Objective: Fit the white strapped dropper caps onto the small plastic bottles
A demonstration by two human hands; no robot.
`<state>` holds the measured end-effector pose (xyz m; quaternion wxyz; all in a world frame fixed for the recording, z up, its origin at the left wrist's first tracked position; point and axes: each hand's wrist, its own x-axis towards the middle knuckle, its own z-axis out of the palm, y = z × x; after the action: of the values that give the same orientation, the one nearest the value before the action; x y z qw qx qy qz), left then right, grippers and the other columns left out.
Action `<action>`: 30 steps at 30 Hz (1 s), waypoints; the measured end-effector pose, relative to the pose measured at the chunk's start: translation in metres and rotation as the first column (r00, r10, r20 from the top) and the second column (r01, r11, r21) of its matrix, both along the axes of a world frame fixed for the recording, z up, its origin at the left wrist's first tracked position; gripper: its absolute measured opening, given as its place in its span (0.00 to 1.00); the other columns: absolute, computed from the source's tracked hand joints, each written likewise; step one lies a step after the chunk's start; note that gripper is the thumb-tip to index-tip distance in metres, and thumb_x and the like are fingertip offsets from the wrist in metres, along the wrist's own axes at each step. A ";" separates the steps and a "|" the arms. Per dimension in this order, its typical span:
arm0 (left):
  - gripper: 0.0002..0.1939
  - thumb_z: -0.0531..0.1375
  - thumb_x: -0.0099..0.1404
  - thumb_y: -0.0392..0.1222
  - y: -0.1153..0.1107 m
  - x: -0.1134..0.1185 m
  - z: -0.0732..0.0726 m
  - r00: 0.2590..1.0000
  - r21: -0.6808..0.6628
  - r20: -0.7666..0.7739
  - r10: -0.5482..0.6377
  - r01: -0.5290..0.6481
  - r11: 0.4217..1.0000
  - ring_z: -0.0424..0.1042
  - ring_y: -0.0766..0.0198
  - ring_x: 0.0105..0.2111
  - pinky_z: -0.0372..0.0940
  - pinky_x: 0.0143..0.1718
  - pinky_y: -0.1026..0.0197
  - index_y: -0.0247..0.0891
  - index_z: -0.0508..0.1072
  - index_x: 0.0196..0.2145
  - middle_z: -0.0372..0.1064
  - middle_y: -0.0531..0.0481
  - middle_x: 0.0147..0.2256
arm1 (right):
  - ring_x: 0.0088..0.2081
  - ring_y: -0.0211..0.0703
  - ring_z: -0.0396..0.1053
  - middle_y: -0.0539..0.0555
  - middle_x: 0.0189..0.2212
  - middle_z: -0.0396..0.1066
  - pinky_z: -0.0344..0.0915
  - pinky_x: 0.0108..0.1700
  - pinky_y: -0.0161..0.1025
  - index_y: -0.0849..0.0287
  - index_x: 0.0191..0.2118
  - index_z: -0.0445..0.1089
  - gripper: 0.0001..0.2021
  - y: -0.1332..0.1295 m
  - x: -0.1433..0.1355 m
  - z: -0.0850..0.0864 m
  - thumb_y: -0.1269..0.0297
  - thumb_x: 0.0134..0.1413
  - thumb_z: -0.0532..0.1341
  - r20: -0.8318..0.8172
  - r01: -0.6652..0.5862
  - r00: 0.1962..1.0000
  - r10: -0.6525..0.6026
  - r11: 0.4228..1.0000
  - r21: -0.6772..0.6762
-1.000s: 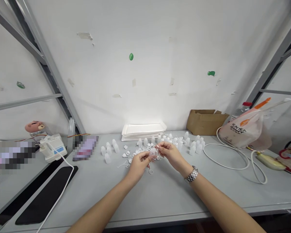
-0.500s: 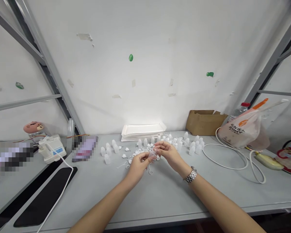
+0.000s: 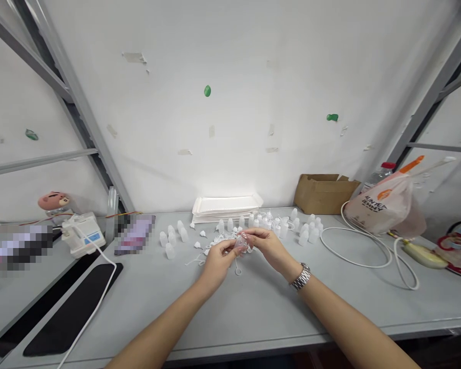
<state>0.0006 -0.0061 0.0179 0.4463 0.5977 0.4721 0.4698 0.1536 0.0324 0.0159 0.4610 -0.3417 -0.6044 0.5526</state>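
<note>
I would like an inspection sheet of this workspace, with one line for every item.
Surface: grey tabletop.
Job's things: small translucent bottles stand around loose white caps.
Clutter: cardboard box and plastic bag at right.
Grip: left hand holds a clear piece, probably a bottle; right hand touches it too.
Cables: white cable looped near the bag.
Surroundings: white wall with tape scraps; grey metal frame.

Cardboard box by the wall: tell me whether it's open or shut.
Open: the cardboard box has no lid across its top, and a flap sticks up.
</note>
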 end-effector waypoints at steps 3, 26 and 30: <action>0.15 0.58 0.53 0.49 0.001 0.000 -0.002 1.000 -0.005 -0.001 -0.012 0.012 1.000 0.67 0.62 0.28 0.57 0.24 0.65 0.35 0.75 0.31 0.72 0.48 0.28 | 0.29 0.38 0.61 0.52 0.28 0.68 0.59 0.34 0.37 0.57 0.30 0.75 0.13 -0.003 -0.001 0.004 0.53 0.47 0.60 0.077 0.049 0.995 -0.056 0.995 0.087; 0.16 0.58 0.55 0.51 -0.002 -0.003 0.005 0.999 0.011 0.001 -0.038 0.038 0.999 0.65 0.64 0.27 0.56 0.24 0.65 0.35 0.75 0.32 0.70 0.49 0.26 | 0.34 0.38 0.63 0.51 0.34 0.62 0.64 0.36 0.37 0.53 0.36 0.73 0.11 -0.008 0.000 0.008 0.56 0.47 0.61 0.101 0.083 0.989 -0.107 0.972 0.218; 0.16 0.58 0.55 0.51 -0.001 -0.002 0.003 0.999 0.016 0.017 -0.038 0.038 0.999 0.66 0.64 0.26 0.57 0.25 0.65 0.35 0.75 0.33 0.70 0.49 0.27 | 0.36 0.39 0.63 0.52 0.35 0.63 0.63 0.36 0.37 0.54 0.32 0.73 0.09 -0.008 -0.001 0.008 0.57 0.46 0.62 0.059 0.075 0.994 -0.088 0.977 0.199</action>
<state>-0.0013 -0.0070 0.0206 0.4546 0.6058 0.4532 0.4700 0.1528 0.0240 0.0240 0.4941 -0.3373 -0.6567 0.4591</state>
